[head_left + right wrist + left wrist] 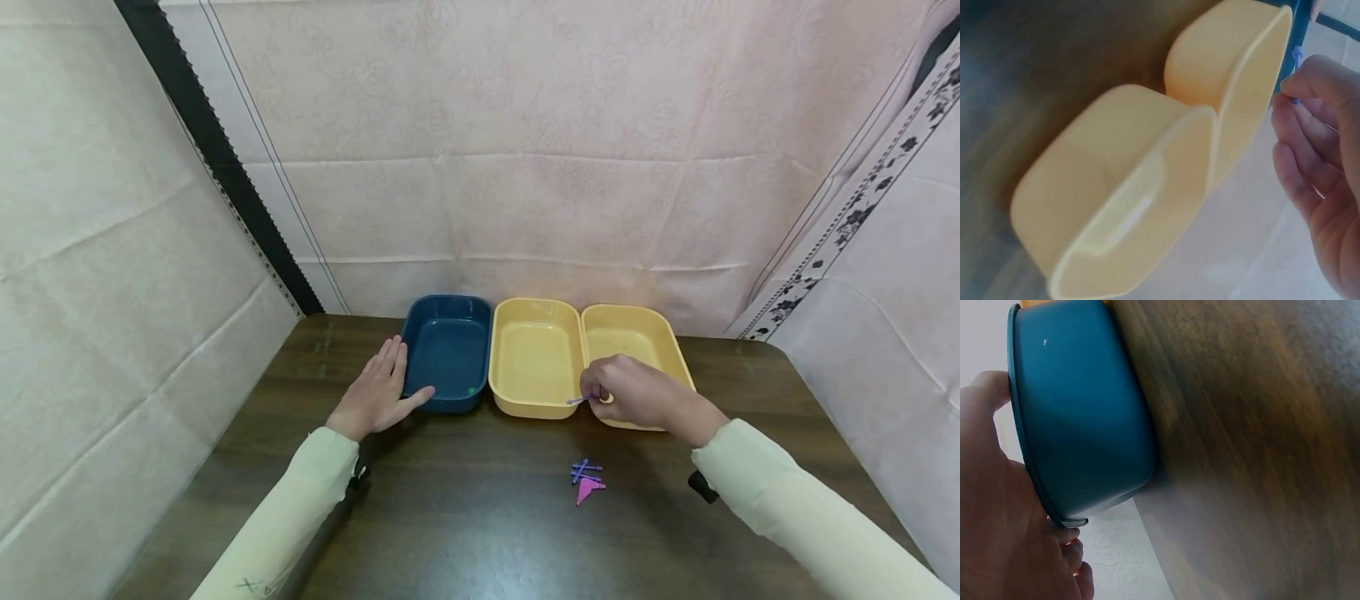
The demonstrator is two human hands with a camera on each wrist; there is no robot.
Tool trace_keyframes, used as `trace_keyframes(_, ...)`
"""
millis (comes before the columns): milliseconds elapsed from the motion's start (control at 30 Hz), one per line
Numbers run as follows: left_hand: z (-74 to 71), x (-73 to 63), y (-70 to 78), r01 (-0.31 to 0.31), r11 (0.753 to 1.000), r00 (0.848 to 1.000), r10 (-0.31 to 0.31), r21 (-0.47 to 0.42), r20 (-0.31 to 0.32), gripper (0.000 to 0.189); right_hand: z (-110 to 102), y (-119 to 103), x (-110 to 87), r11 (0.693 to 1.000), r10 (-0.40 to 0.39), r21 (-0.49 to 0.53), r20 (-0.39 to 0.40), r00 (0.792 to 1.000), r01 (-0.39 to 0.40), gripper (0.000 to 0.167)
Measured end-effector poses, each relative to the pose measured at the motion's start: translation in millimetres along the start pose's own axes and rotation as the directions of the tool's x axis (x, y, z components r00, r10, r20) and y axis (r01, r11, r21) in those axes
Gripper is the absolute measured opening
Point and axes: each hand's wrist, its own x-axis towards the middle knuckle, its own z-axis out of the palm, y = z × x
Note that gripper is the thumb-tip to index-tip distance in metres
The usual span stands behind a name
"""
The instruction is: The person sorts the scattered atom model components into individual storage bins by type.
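Note:
My left hand [378,392] rests on the left rim of a dark blue plastic container [453,406], fingers extended and thumb over its near edge. In the right wrist view, my right hand [1329,134] pinches a thin purple stick with a knobbed end [1297,55] between thumb and forefinger. That hand is over the near side of the right yellow container [632,333], close to the middle yellow container [537,358]. Several purple sticks [585,468] lie crossed on the table nearer me, with a pink triangular piece [587,492] against them.
The three containers stand in a row at the back of the brown wooden table [465,517]. A tiny green spot [472,391] shows inside the blue one. Pale patterned cloth [525,200] hangs behind and along both sides.

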Motion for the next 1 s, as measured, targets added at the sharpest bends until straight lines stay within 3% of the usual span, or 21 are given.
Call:
trace_keyframes(367,-2.4,-2.6,3.3,-0.001,1.000,1.000,0.001,-0.009,0.007,0.104,1.3,11.8,32.6,0.996,0.083,0.032,0.032,0.996,-0.084,0.009)
trace_keyframes(867,-0.8,-1.1,0.9,-0.007,1.000,1.000,0.007,-0.011,0.005,0.105,32.9,38.4,59.7,0.998,0.061,0.024,-0.020,0.998,-0.061,0.027)
trace_keyframes(1000,-1.1,-1.5,0.5,-0.007,1.000,1.000,0.007,-0.010,-0.001,0.105,31.2,38.9,63.7,0.997,0.073,-0.001,-0.043,0.996,-0.073,0.014)
